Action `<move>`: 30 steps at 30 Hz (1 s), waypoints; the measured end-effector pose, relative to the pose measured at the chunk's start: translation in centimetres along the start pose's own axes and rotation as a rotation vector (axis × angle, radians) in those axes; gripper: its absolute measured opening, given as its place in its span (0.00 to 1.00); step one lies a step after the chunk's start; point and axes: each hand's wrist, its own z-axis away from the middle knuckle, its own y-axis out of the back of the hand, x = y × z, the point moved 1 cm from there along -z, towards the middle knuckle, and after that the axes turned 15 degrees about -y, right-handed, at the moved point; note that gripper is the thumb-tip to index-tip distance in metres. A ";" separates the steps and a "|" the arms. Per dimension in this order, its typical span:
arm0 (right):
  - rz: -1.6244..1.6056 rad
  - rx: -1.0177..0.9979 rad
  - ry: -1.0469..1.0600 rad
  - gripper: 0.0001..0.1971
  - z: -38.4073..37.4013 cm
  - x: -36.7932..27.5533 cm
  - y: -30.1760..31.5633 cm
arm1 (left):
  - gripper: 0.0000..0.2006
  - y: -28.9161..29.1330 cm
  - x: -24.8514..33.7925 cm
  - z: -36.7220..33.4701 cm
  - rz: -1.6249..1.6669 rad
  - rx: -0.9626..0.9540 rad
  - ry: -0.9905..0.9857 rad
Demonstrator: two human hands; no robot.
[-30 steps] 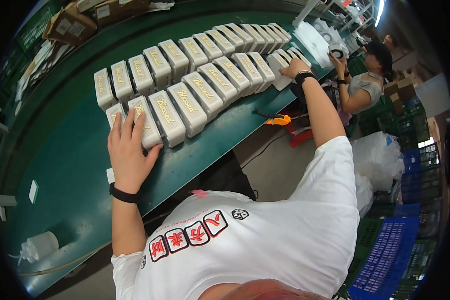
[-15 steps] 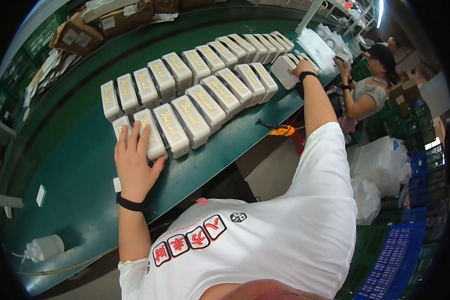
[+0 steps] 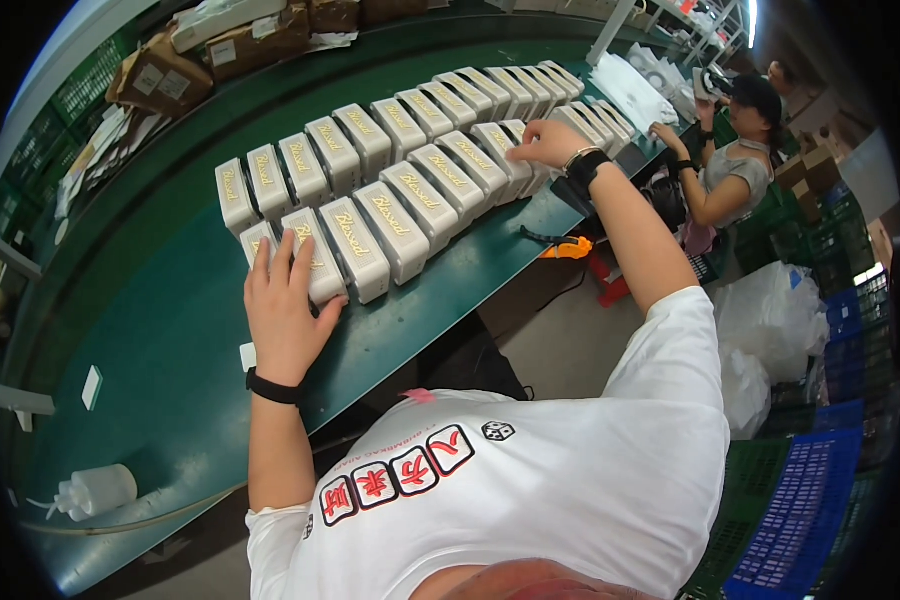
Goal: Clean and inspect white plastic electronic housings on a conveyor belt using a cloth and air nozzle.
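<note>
Two rows of white, box-shaped plastic cases (image 3: 408,217) with gold script and ribbed tops stand along the green bench. My left hand (image 3: 288,310) lies at the left end of the nearer row. Its fingers are spread over the tops of the end cases, and the thumb sits against a lower corner. At the right part of that row, my right hand (image 3: 550,146) bends down over the cases with fingers apart and curved. Its fingertips are partly hidden. More white cases (image 3: 598,122) stand just beyond it.
The green bench (image 3: 170,340) carries a squeeze bottle (image 3: 105,490) and a small white block (image 3: 92,388). An orange-handled tool (image 3: 567,248) lies at its near edge. Cardboard boxes (image 3: 160,78) stand behind. A co-worker (image 3: 735,170) sits at right, near plastic bags (image 3: 770,310) and blue crates (image 3: 805,500).
My right hand has moved left and nearer, from the far cases to the right part of the near row. The left hand stays on its cases. The co-worker has lifted a white item.
</note>
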 end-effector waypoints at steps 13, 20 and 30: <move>0.208 -0.069 -0.189 0.37 1.0 -2.3 -1.0 | 0.38 -0.1 0.1 0.2 0.006 0.013 -0.007; 0.126 0.121 -0.200 0.37 -0.1 0.9 -1.4 | 0.37 -0.1 -0.1 0.2 0.009 0.013 -0.001; 0.126 0.263 -0.393 0.33 -4.1 6.1 -0.8 | 0.37 0.1 0.1 0.2 0.029 0.004 0.019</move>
